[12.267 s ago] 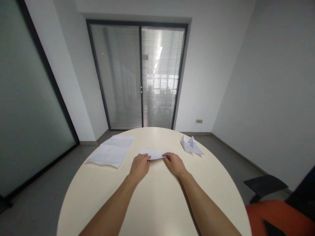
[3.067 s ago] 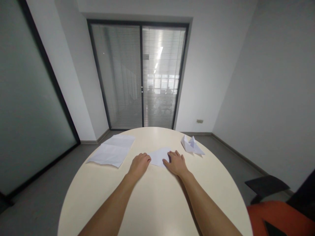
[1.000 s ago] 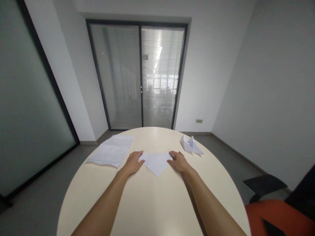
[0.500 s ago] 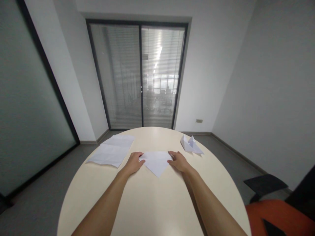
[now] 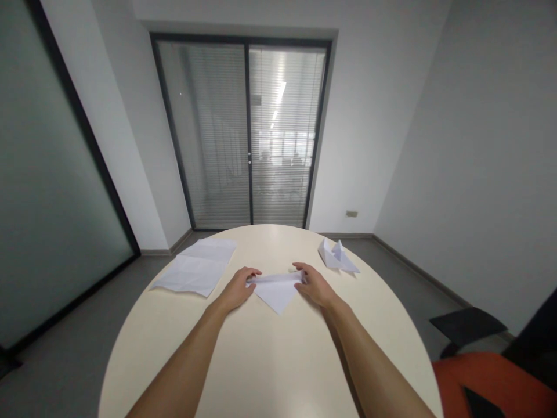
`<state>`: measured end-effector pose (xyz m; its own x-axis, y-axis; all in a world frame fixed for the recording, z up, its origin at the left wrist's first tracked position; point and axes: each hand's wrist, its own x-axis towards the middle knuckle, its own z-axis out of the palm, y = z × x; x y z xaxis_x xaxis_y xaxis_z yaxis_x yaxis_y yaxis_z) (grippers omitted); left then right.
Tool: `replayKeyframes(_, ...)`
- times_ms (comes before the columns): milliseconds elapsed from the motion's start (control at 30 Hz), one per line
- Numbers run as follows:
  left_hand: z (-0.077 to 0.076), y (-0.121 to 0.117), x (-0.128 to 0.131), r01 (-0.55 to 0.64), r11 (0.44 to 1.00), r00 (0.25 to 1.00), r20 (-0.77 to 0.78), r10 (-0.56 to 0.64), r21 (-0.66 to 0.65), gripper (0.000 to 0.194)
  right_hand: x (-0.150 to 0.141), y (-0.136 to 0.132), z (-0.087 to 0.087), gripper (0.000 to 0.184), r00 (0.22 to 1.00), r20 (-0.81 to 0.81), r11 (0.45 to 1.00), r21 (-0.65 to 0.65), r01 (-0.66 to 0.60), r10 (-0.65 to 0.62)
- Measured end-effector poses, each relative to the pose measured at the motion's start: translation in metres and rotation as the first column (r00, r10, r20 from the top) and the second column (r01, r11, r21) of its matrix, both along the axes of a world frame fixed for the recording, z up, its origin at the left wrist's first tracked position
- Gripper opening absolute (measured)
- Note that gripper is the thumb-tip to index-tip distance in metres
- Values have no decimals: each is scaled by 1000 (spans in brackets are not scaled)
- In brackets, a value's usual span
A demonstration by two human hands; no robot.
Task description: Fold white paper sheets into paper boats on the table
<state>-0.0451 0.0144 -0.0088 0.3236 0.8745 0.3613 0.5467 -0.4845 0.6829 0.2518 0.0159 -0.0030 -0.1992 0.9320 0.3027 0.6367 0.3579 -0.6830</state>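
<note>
Between my hands lies a folded sheet of white paper (image 5: 277,295), a triangle whose point faces me. Its far edge is lifted in a narrow band. My left hand (image 5: 238,288) pinches the left corner, thumb on the near side and fingers behind. At the right corner my right hand (image 5: 317,285) grips the paper the same way, its index finger reaching past the far edge. The fingertips behind the paper are partly hidden.
A creased white sheet (image 5: 196,267) lies at the left of the round table (image 5: 261,360). A folded paper boat (image 5: 337,256) stands at the right. An orange chair (image 5: 491,383) with a black armrest (image 5: 470,325) is beside the table's right edge.
The paper's far edge, flat before, is now raised and bent toward me as a strip. My fingers have shifted slightly at both corners. The boat and the loose sheet stay put.
</note>
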Motion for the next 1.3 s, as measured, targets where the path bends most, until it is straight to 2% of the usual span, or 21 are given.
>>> replayKeyframes(133, 0, 1, 0, -23, 998, 997, -68, 26, 56, 32, -3, -3, 5, 55, 1000, -4, 1000, -12, -19, 19)
replayKeyframes(300, 7, -5, 4, -53, 992, 986, -150, 71, 118, 26, -6, -7, 12, 39, 996, 27, 996, -4, -85, 85)
replayKeyframes(733, 29, -22, 12, -150, 983, 902, -393, 178, 101, 17, -14, -12, 20, 43, 993, 98, 998, -33, -58, 61)
replayKeyframes(1100, 27, -22, 15, -130, 984, 885, -433, 169, 119, 25, -13, -9, 11, 41, 983, 168, 995, 67, -79, 67)
replayKeyframes(1300, 28, -28, 21, -98, 988, 893, -428, 139, 117, 17, -10, -6, 9, 32, 969, 247, 998, 62, -1, -15)
